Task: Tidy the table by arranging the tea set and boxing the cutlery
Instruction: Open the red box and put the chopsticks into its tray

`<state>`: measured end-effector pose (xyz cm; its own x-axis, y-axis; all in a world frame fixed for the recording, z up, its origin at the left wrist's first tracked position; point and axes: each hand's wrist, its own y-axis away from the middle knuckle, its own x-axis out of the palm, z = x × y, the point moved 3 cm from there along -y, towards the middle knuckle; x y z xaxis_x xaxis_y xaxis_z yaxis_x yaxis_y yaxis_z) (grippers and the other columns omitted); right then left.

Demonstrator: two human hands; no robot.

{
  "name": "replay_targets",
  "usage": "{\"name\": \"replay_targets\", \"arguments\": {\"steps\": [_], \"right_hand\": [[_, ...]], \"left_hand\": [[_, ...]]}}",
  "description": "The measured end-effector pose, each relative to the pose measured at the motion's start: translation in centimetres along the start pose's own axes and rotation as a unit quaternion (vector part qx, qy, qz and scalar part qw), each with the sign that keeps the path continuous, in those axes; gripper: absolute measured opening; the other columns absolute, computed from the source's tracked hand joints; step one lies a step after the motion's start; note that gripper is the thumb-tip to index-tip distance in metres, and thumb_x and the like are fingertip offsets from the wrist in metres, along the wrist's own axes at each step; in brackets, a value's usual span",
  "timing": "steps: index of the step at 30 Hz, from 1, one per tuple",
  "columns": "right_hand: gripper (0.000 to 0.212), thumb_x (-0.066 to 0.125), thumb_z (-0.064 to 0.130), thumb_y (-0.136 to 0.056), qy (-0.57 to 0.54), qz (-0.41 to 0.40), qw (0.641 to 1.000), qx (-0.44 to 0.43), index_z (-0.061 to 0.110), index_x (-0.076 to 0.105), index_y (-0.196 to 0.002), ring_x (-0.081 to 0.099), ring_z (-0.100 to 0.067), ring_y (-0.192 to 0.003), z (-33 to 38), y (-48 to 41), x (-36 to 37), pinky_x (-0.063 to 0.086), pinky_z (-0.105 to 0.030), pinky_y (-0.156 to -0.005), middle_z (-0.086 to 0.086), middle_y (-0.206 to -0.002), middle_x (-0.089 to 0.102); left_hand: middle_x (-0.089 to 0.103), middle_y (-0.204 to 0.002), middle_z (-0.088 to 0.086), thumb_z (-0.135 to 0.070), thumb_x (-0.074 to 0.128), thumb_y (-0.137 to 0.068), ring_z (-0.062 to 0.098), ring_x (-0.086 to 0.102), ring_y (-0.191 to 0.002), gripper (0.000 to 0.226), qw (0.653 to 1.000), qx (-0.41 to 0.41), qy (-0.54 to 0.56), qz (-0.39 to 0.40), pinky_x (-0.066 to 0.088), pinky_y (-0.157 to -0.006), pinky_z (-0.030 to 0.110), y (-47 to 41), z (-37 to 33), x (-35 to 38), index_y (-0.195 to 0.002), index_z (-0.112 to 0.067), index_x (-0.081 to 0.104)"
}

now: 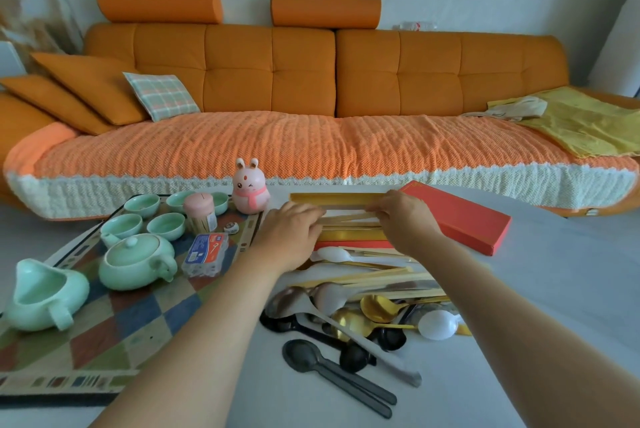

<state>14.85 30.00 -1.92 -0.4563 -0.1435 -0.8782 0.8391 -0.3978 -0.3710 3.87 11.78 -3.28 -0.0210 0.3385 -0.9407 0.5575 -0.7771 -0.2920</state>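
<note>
An open gold-lined box lies at the table's far side, its red lid beside it on the right. My left hand and my right hand both reach into the box and pinch the two ends of pale chopsticks lying in it. In front of the box lies a heap of cutlery: gold, silver, white and black spoons and more chopsticks. On the left, a pale green teapot, a pitcher and several green cups stand on a checkered mat.
A pink rabbit figure, a pink-capped toothpick jar and a clear plastic box with a blue label stand on the mat's right side. An orange sofa runs behind the table.
</note>
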Motion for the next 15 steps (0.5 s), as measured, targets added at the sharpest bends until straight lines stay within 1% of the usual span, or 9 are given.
{"name": "replay_targets", "arguments": {"steps": [3,4,6,8,9,11,12,14,15], "right_hand": [[0.037,0.049,0.007,-0.094,0.019,0.035,0.999,0.018,0.03,0.072,-0.111,0.064,-0.02,-0.103,0.0,-0.4,0.5,0.042,-0.044,-0.101,0.007,-0.111,0.072],[0.037,0.049,0.007,-0.094,0.015,0.036,0.999,0.024,0.03,0.072,-0.112,0.065,-0.017,-0.097,0.1,-0.5,0.4,0.042,-0.043,-0.101,0.006,-0.112,0.072],[0.033,0.049,0.011,-0.096,-0.004,0.036,0.999,0.015,0.028,0.072,-0.112,0.058,-0.003,-0.067,0.6,-0.4,0.1,0.047,-0.039,-0.095,0.003,-0.113,0.072],[0.031,0.048,0.015,-0.096,-0.031,0.061,0.998,-0.017,0.026,0.072,-0.113,0.049,0.002,-0.048,1.4,-0.2,0.0,0.051,-0.026,-0.077,0.002,-0.111,0.072],[0.032,0.046,0.017,-0.095,-0.04,0.088,0.995,-0.028,0.027,0.072,-0.112,0.052,0.003,-0.051,1.8,0.0,0.2,0.051,-0.023,-0.07,0.003,-0.108,0.073],[0.033,0.043,0.022,-0.094,-0.051,0.138,0.989,-0.024,0.027,0.073,-0.106,0.056,-0.003,-0.061,2.0,0.3,0.7,0.053,-0.031,-0.064,0.006,-0.091,0.073],[0.032,0.042,0.026,-0.093,-0.046,0.153,0.987,-0.018,0.024,0.073,-0.097,0.053,-0.008,-0.059,1.9,0.4,0.9,0.051,-0.035,-0.061,0.005,-0.078,0.07],[0.033,0.042,0.032,-0.09,-0.032,0.172,0.985,-0.011,0.019,0.072,-0.086,0.049,-0.011,-0.058,1.6,0.6,1.0,0.051,-0.04,-0.061,0.006,-0.066,0.061],[0.029,0.044,0.032,-0.091,-0.037,0.172,0.984,-0.014,0.024,0.073,-0.09,0.053,-0.009,-0.063,1.6,0.8,0.9,0.053,-0.038,-0.063,0.011,-0.071,0.062]], "left_hand": [[0.052,-0.143,-0.009,-0.044,0.031,-0.102,0.018,0.042,-0.132,0.042,0.998,-0.008,-0.01,0.062,0.029,-0.106,0.04,-0.3,0.3,1.1,-0.138,-0.033,0.053],[0.056,-0.139,-0.009,-0.045,0.029,-0.102,0.018,0.045,-0.129,0.042,0.997,-0.007,-0.02,0.07,0.028,-0.104,0.041,-0.4,0.3,1.2,-0.133,-0.034,0.057],[0.061,-0.132,-0.009,-0.046,0.026,-0.102,0.018,0.048,-0.124,0.044,0.997,-0.008,-0.024,0.075,0.025,-0.1,0.04,-0.6,0.2,1.2,-0.123,-0.034,0.064],[0.063,-0.127,-0.009,-0.047,0.024,-0.102,0.018,0.05,-0.12,0.047,0.997,-0.011,-0.025,0.075,0.024,-0.097,0.04,-0.8,0.1,1.2,-0.116,-0.033,0.067],[0.064,-0.123,-0.009,-0.048,0.024,-0.101,0.018,0.05,-0.117,0.048,0.997,-0.012,-0.026,0.075,0.024,-0.095,0.039,-0.8,0.0,1.1,-0.112,-0.032,0.067],[0.065,-0.11,-0.01,-0.047,0.023,-0.101,0.018,0.051,-0.112,0.047,0.996,-0.013,-0.027,0.079,0.023,-0.09,0.037,-0.8,-0.1,1.1,-0.103,-0.03,0.067],[0.064,-0.106,-0.01,-0.046,0.023,-0.101,0.018,0.051,-0.111,0.046,0.997,-0.011,-0.025,0.077,0.023,-0.088,0.037,-0.8,-0.2,1.0,-0.1,-0.03,0.067],[0.062,-0.114,-0.012,-0.045,0.028,-0.101,0.018,0.05,-0.115,0.042,0.999,0.003,-0.016,0.046,0.026,-0.091,0.038,-0.8,-0.7,0.6,-0.109,-0.031,0.067],[0.06,-0.122,-0.013,-0.044,0.033,-0.101,0.018,0.049,-0.118,0.039,1.0,0.012,-0.011,0.023,0.027,-0.095,0.039,-0.8,-0.9,0.4,-0.117,-0.032,0.066]]}}
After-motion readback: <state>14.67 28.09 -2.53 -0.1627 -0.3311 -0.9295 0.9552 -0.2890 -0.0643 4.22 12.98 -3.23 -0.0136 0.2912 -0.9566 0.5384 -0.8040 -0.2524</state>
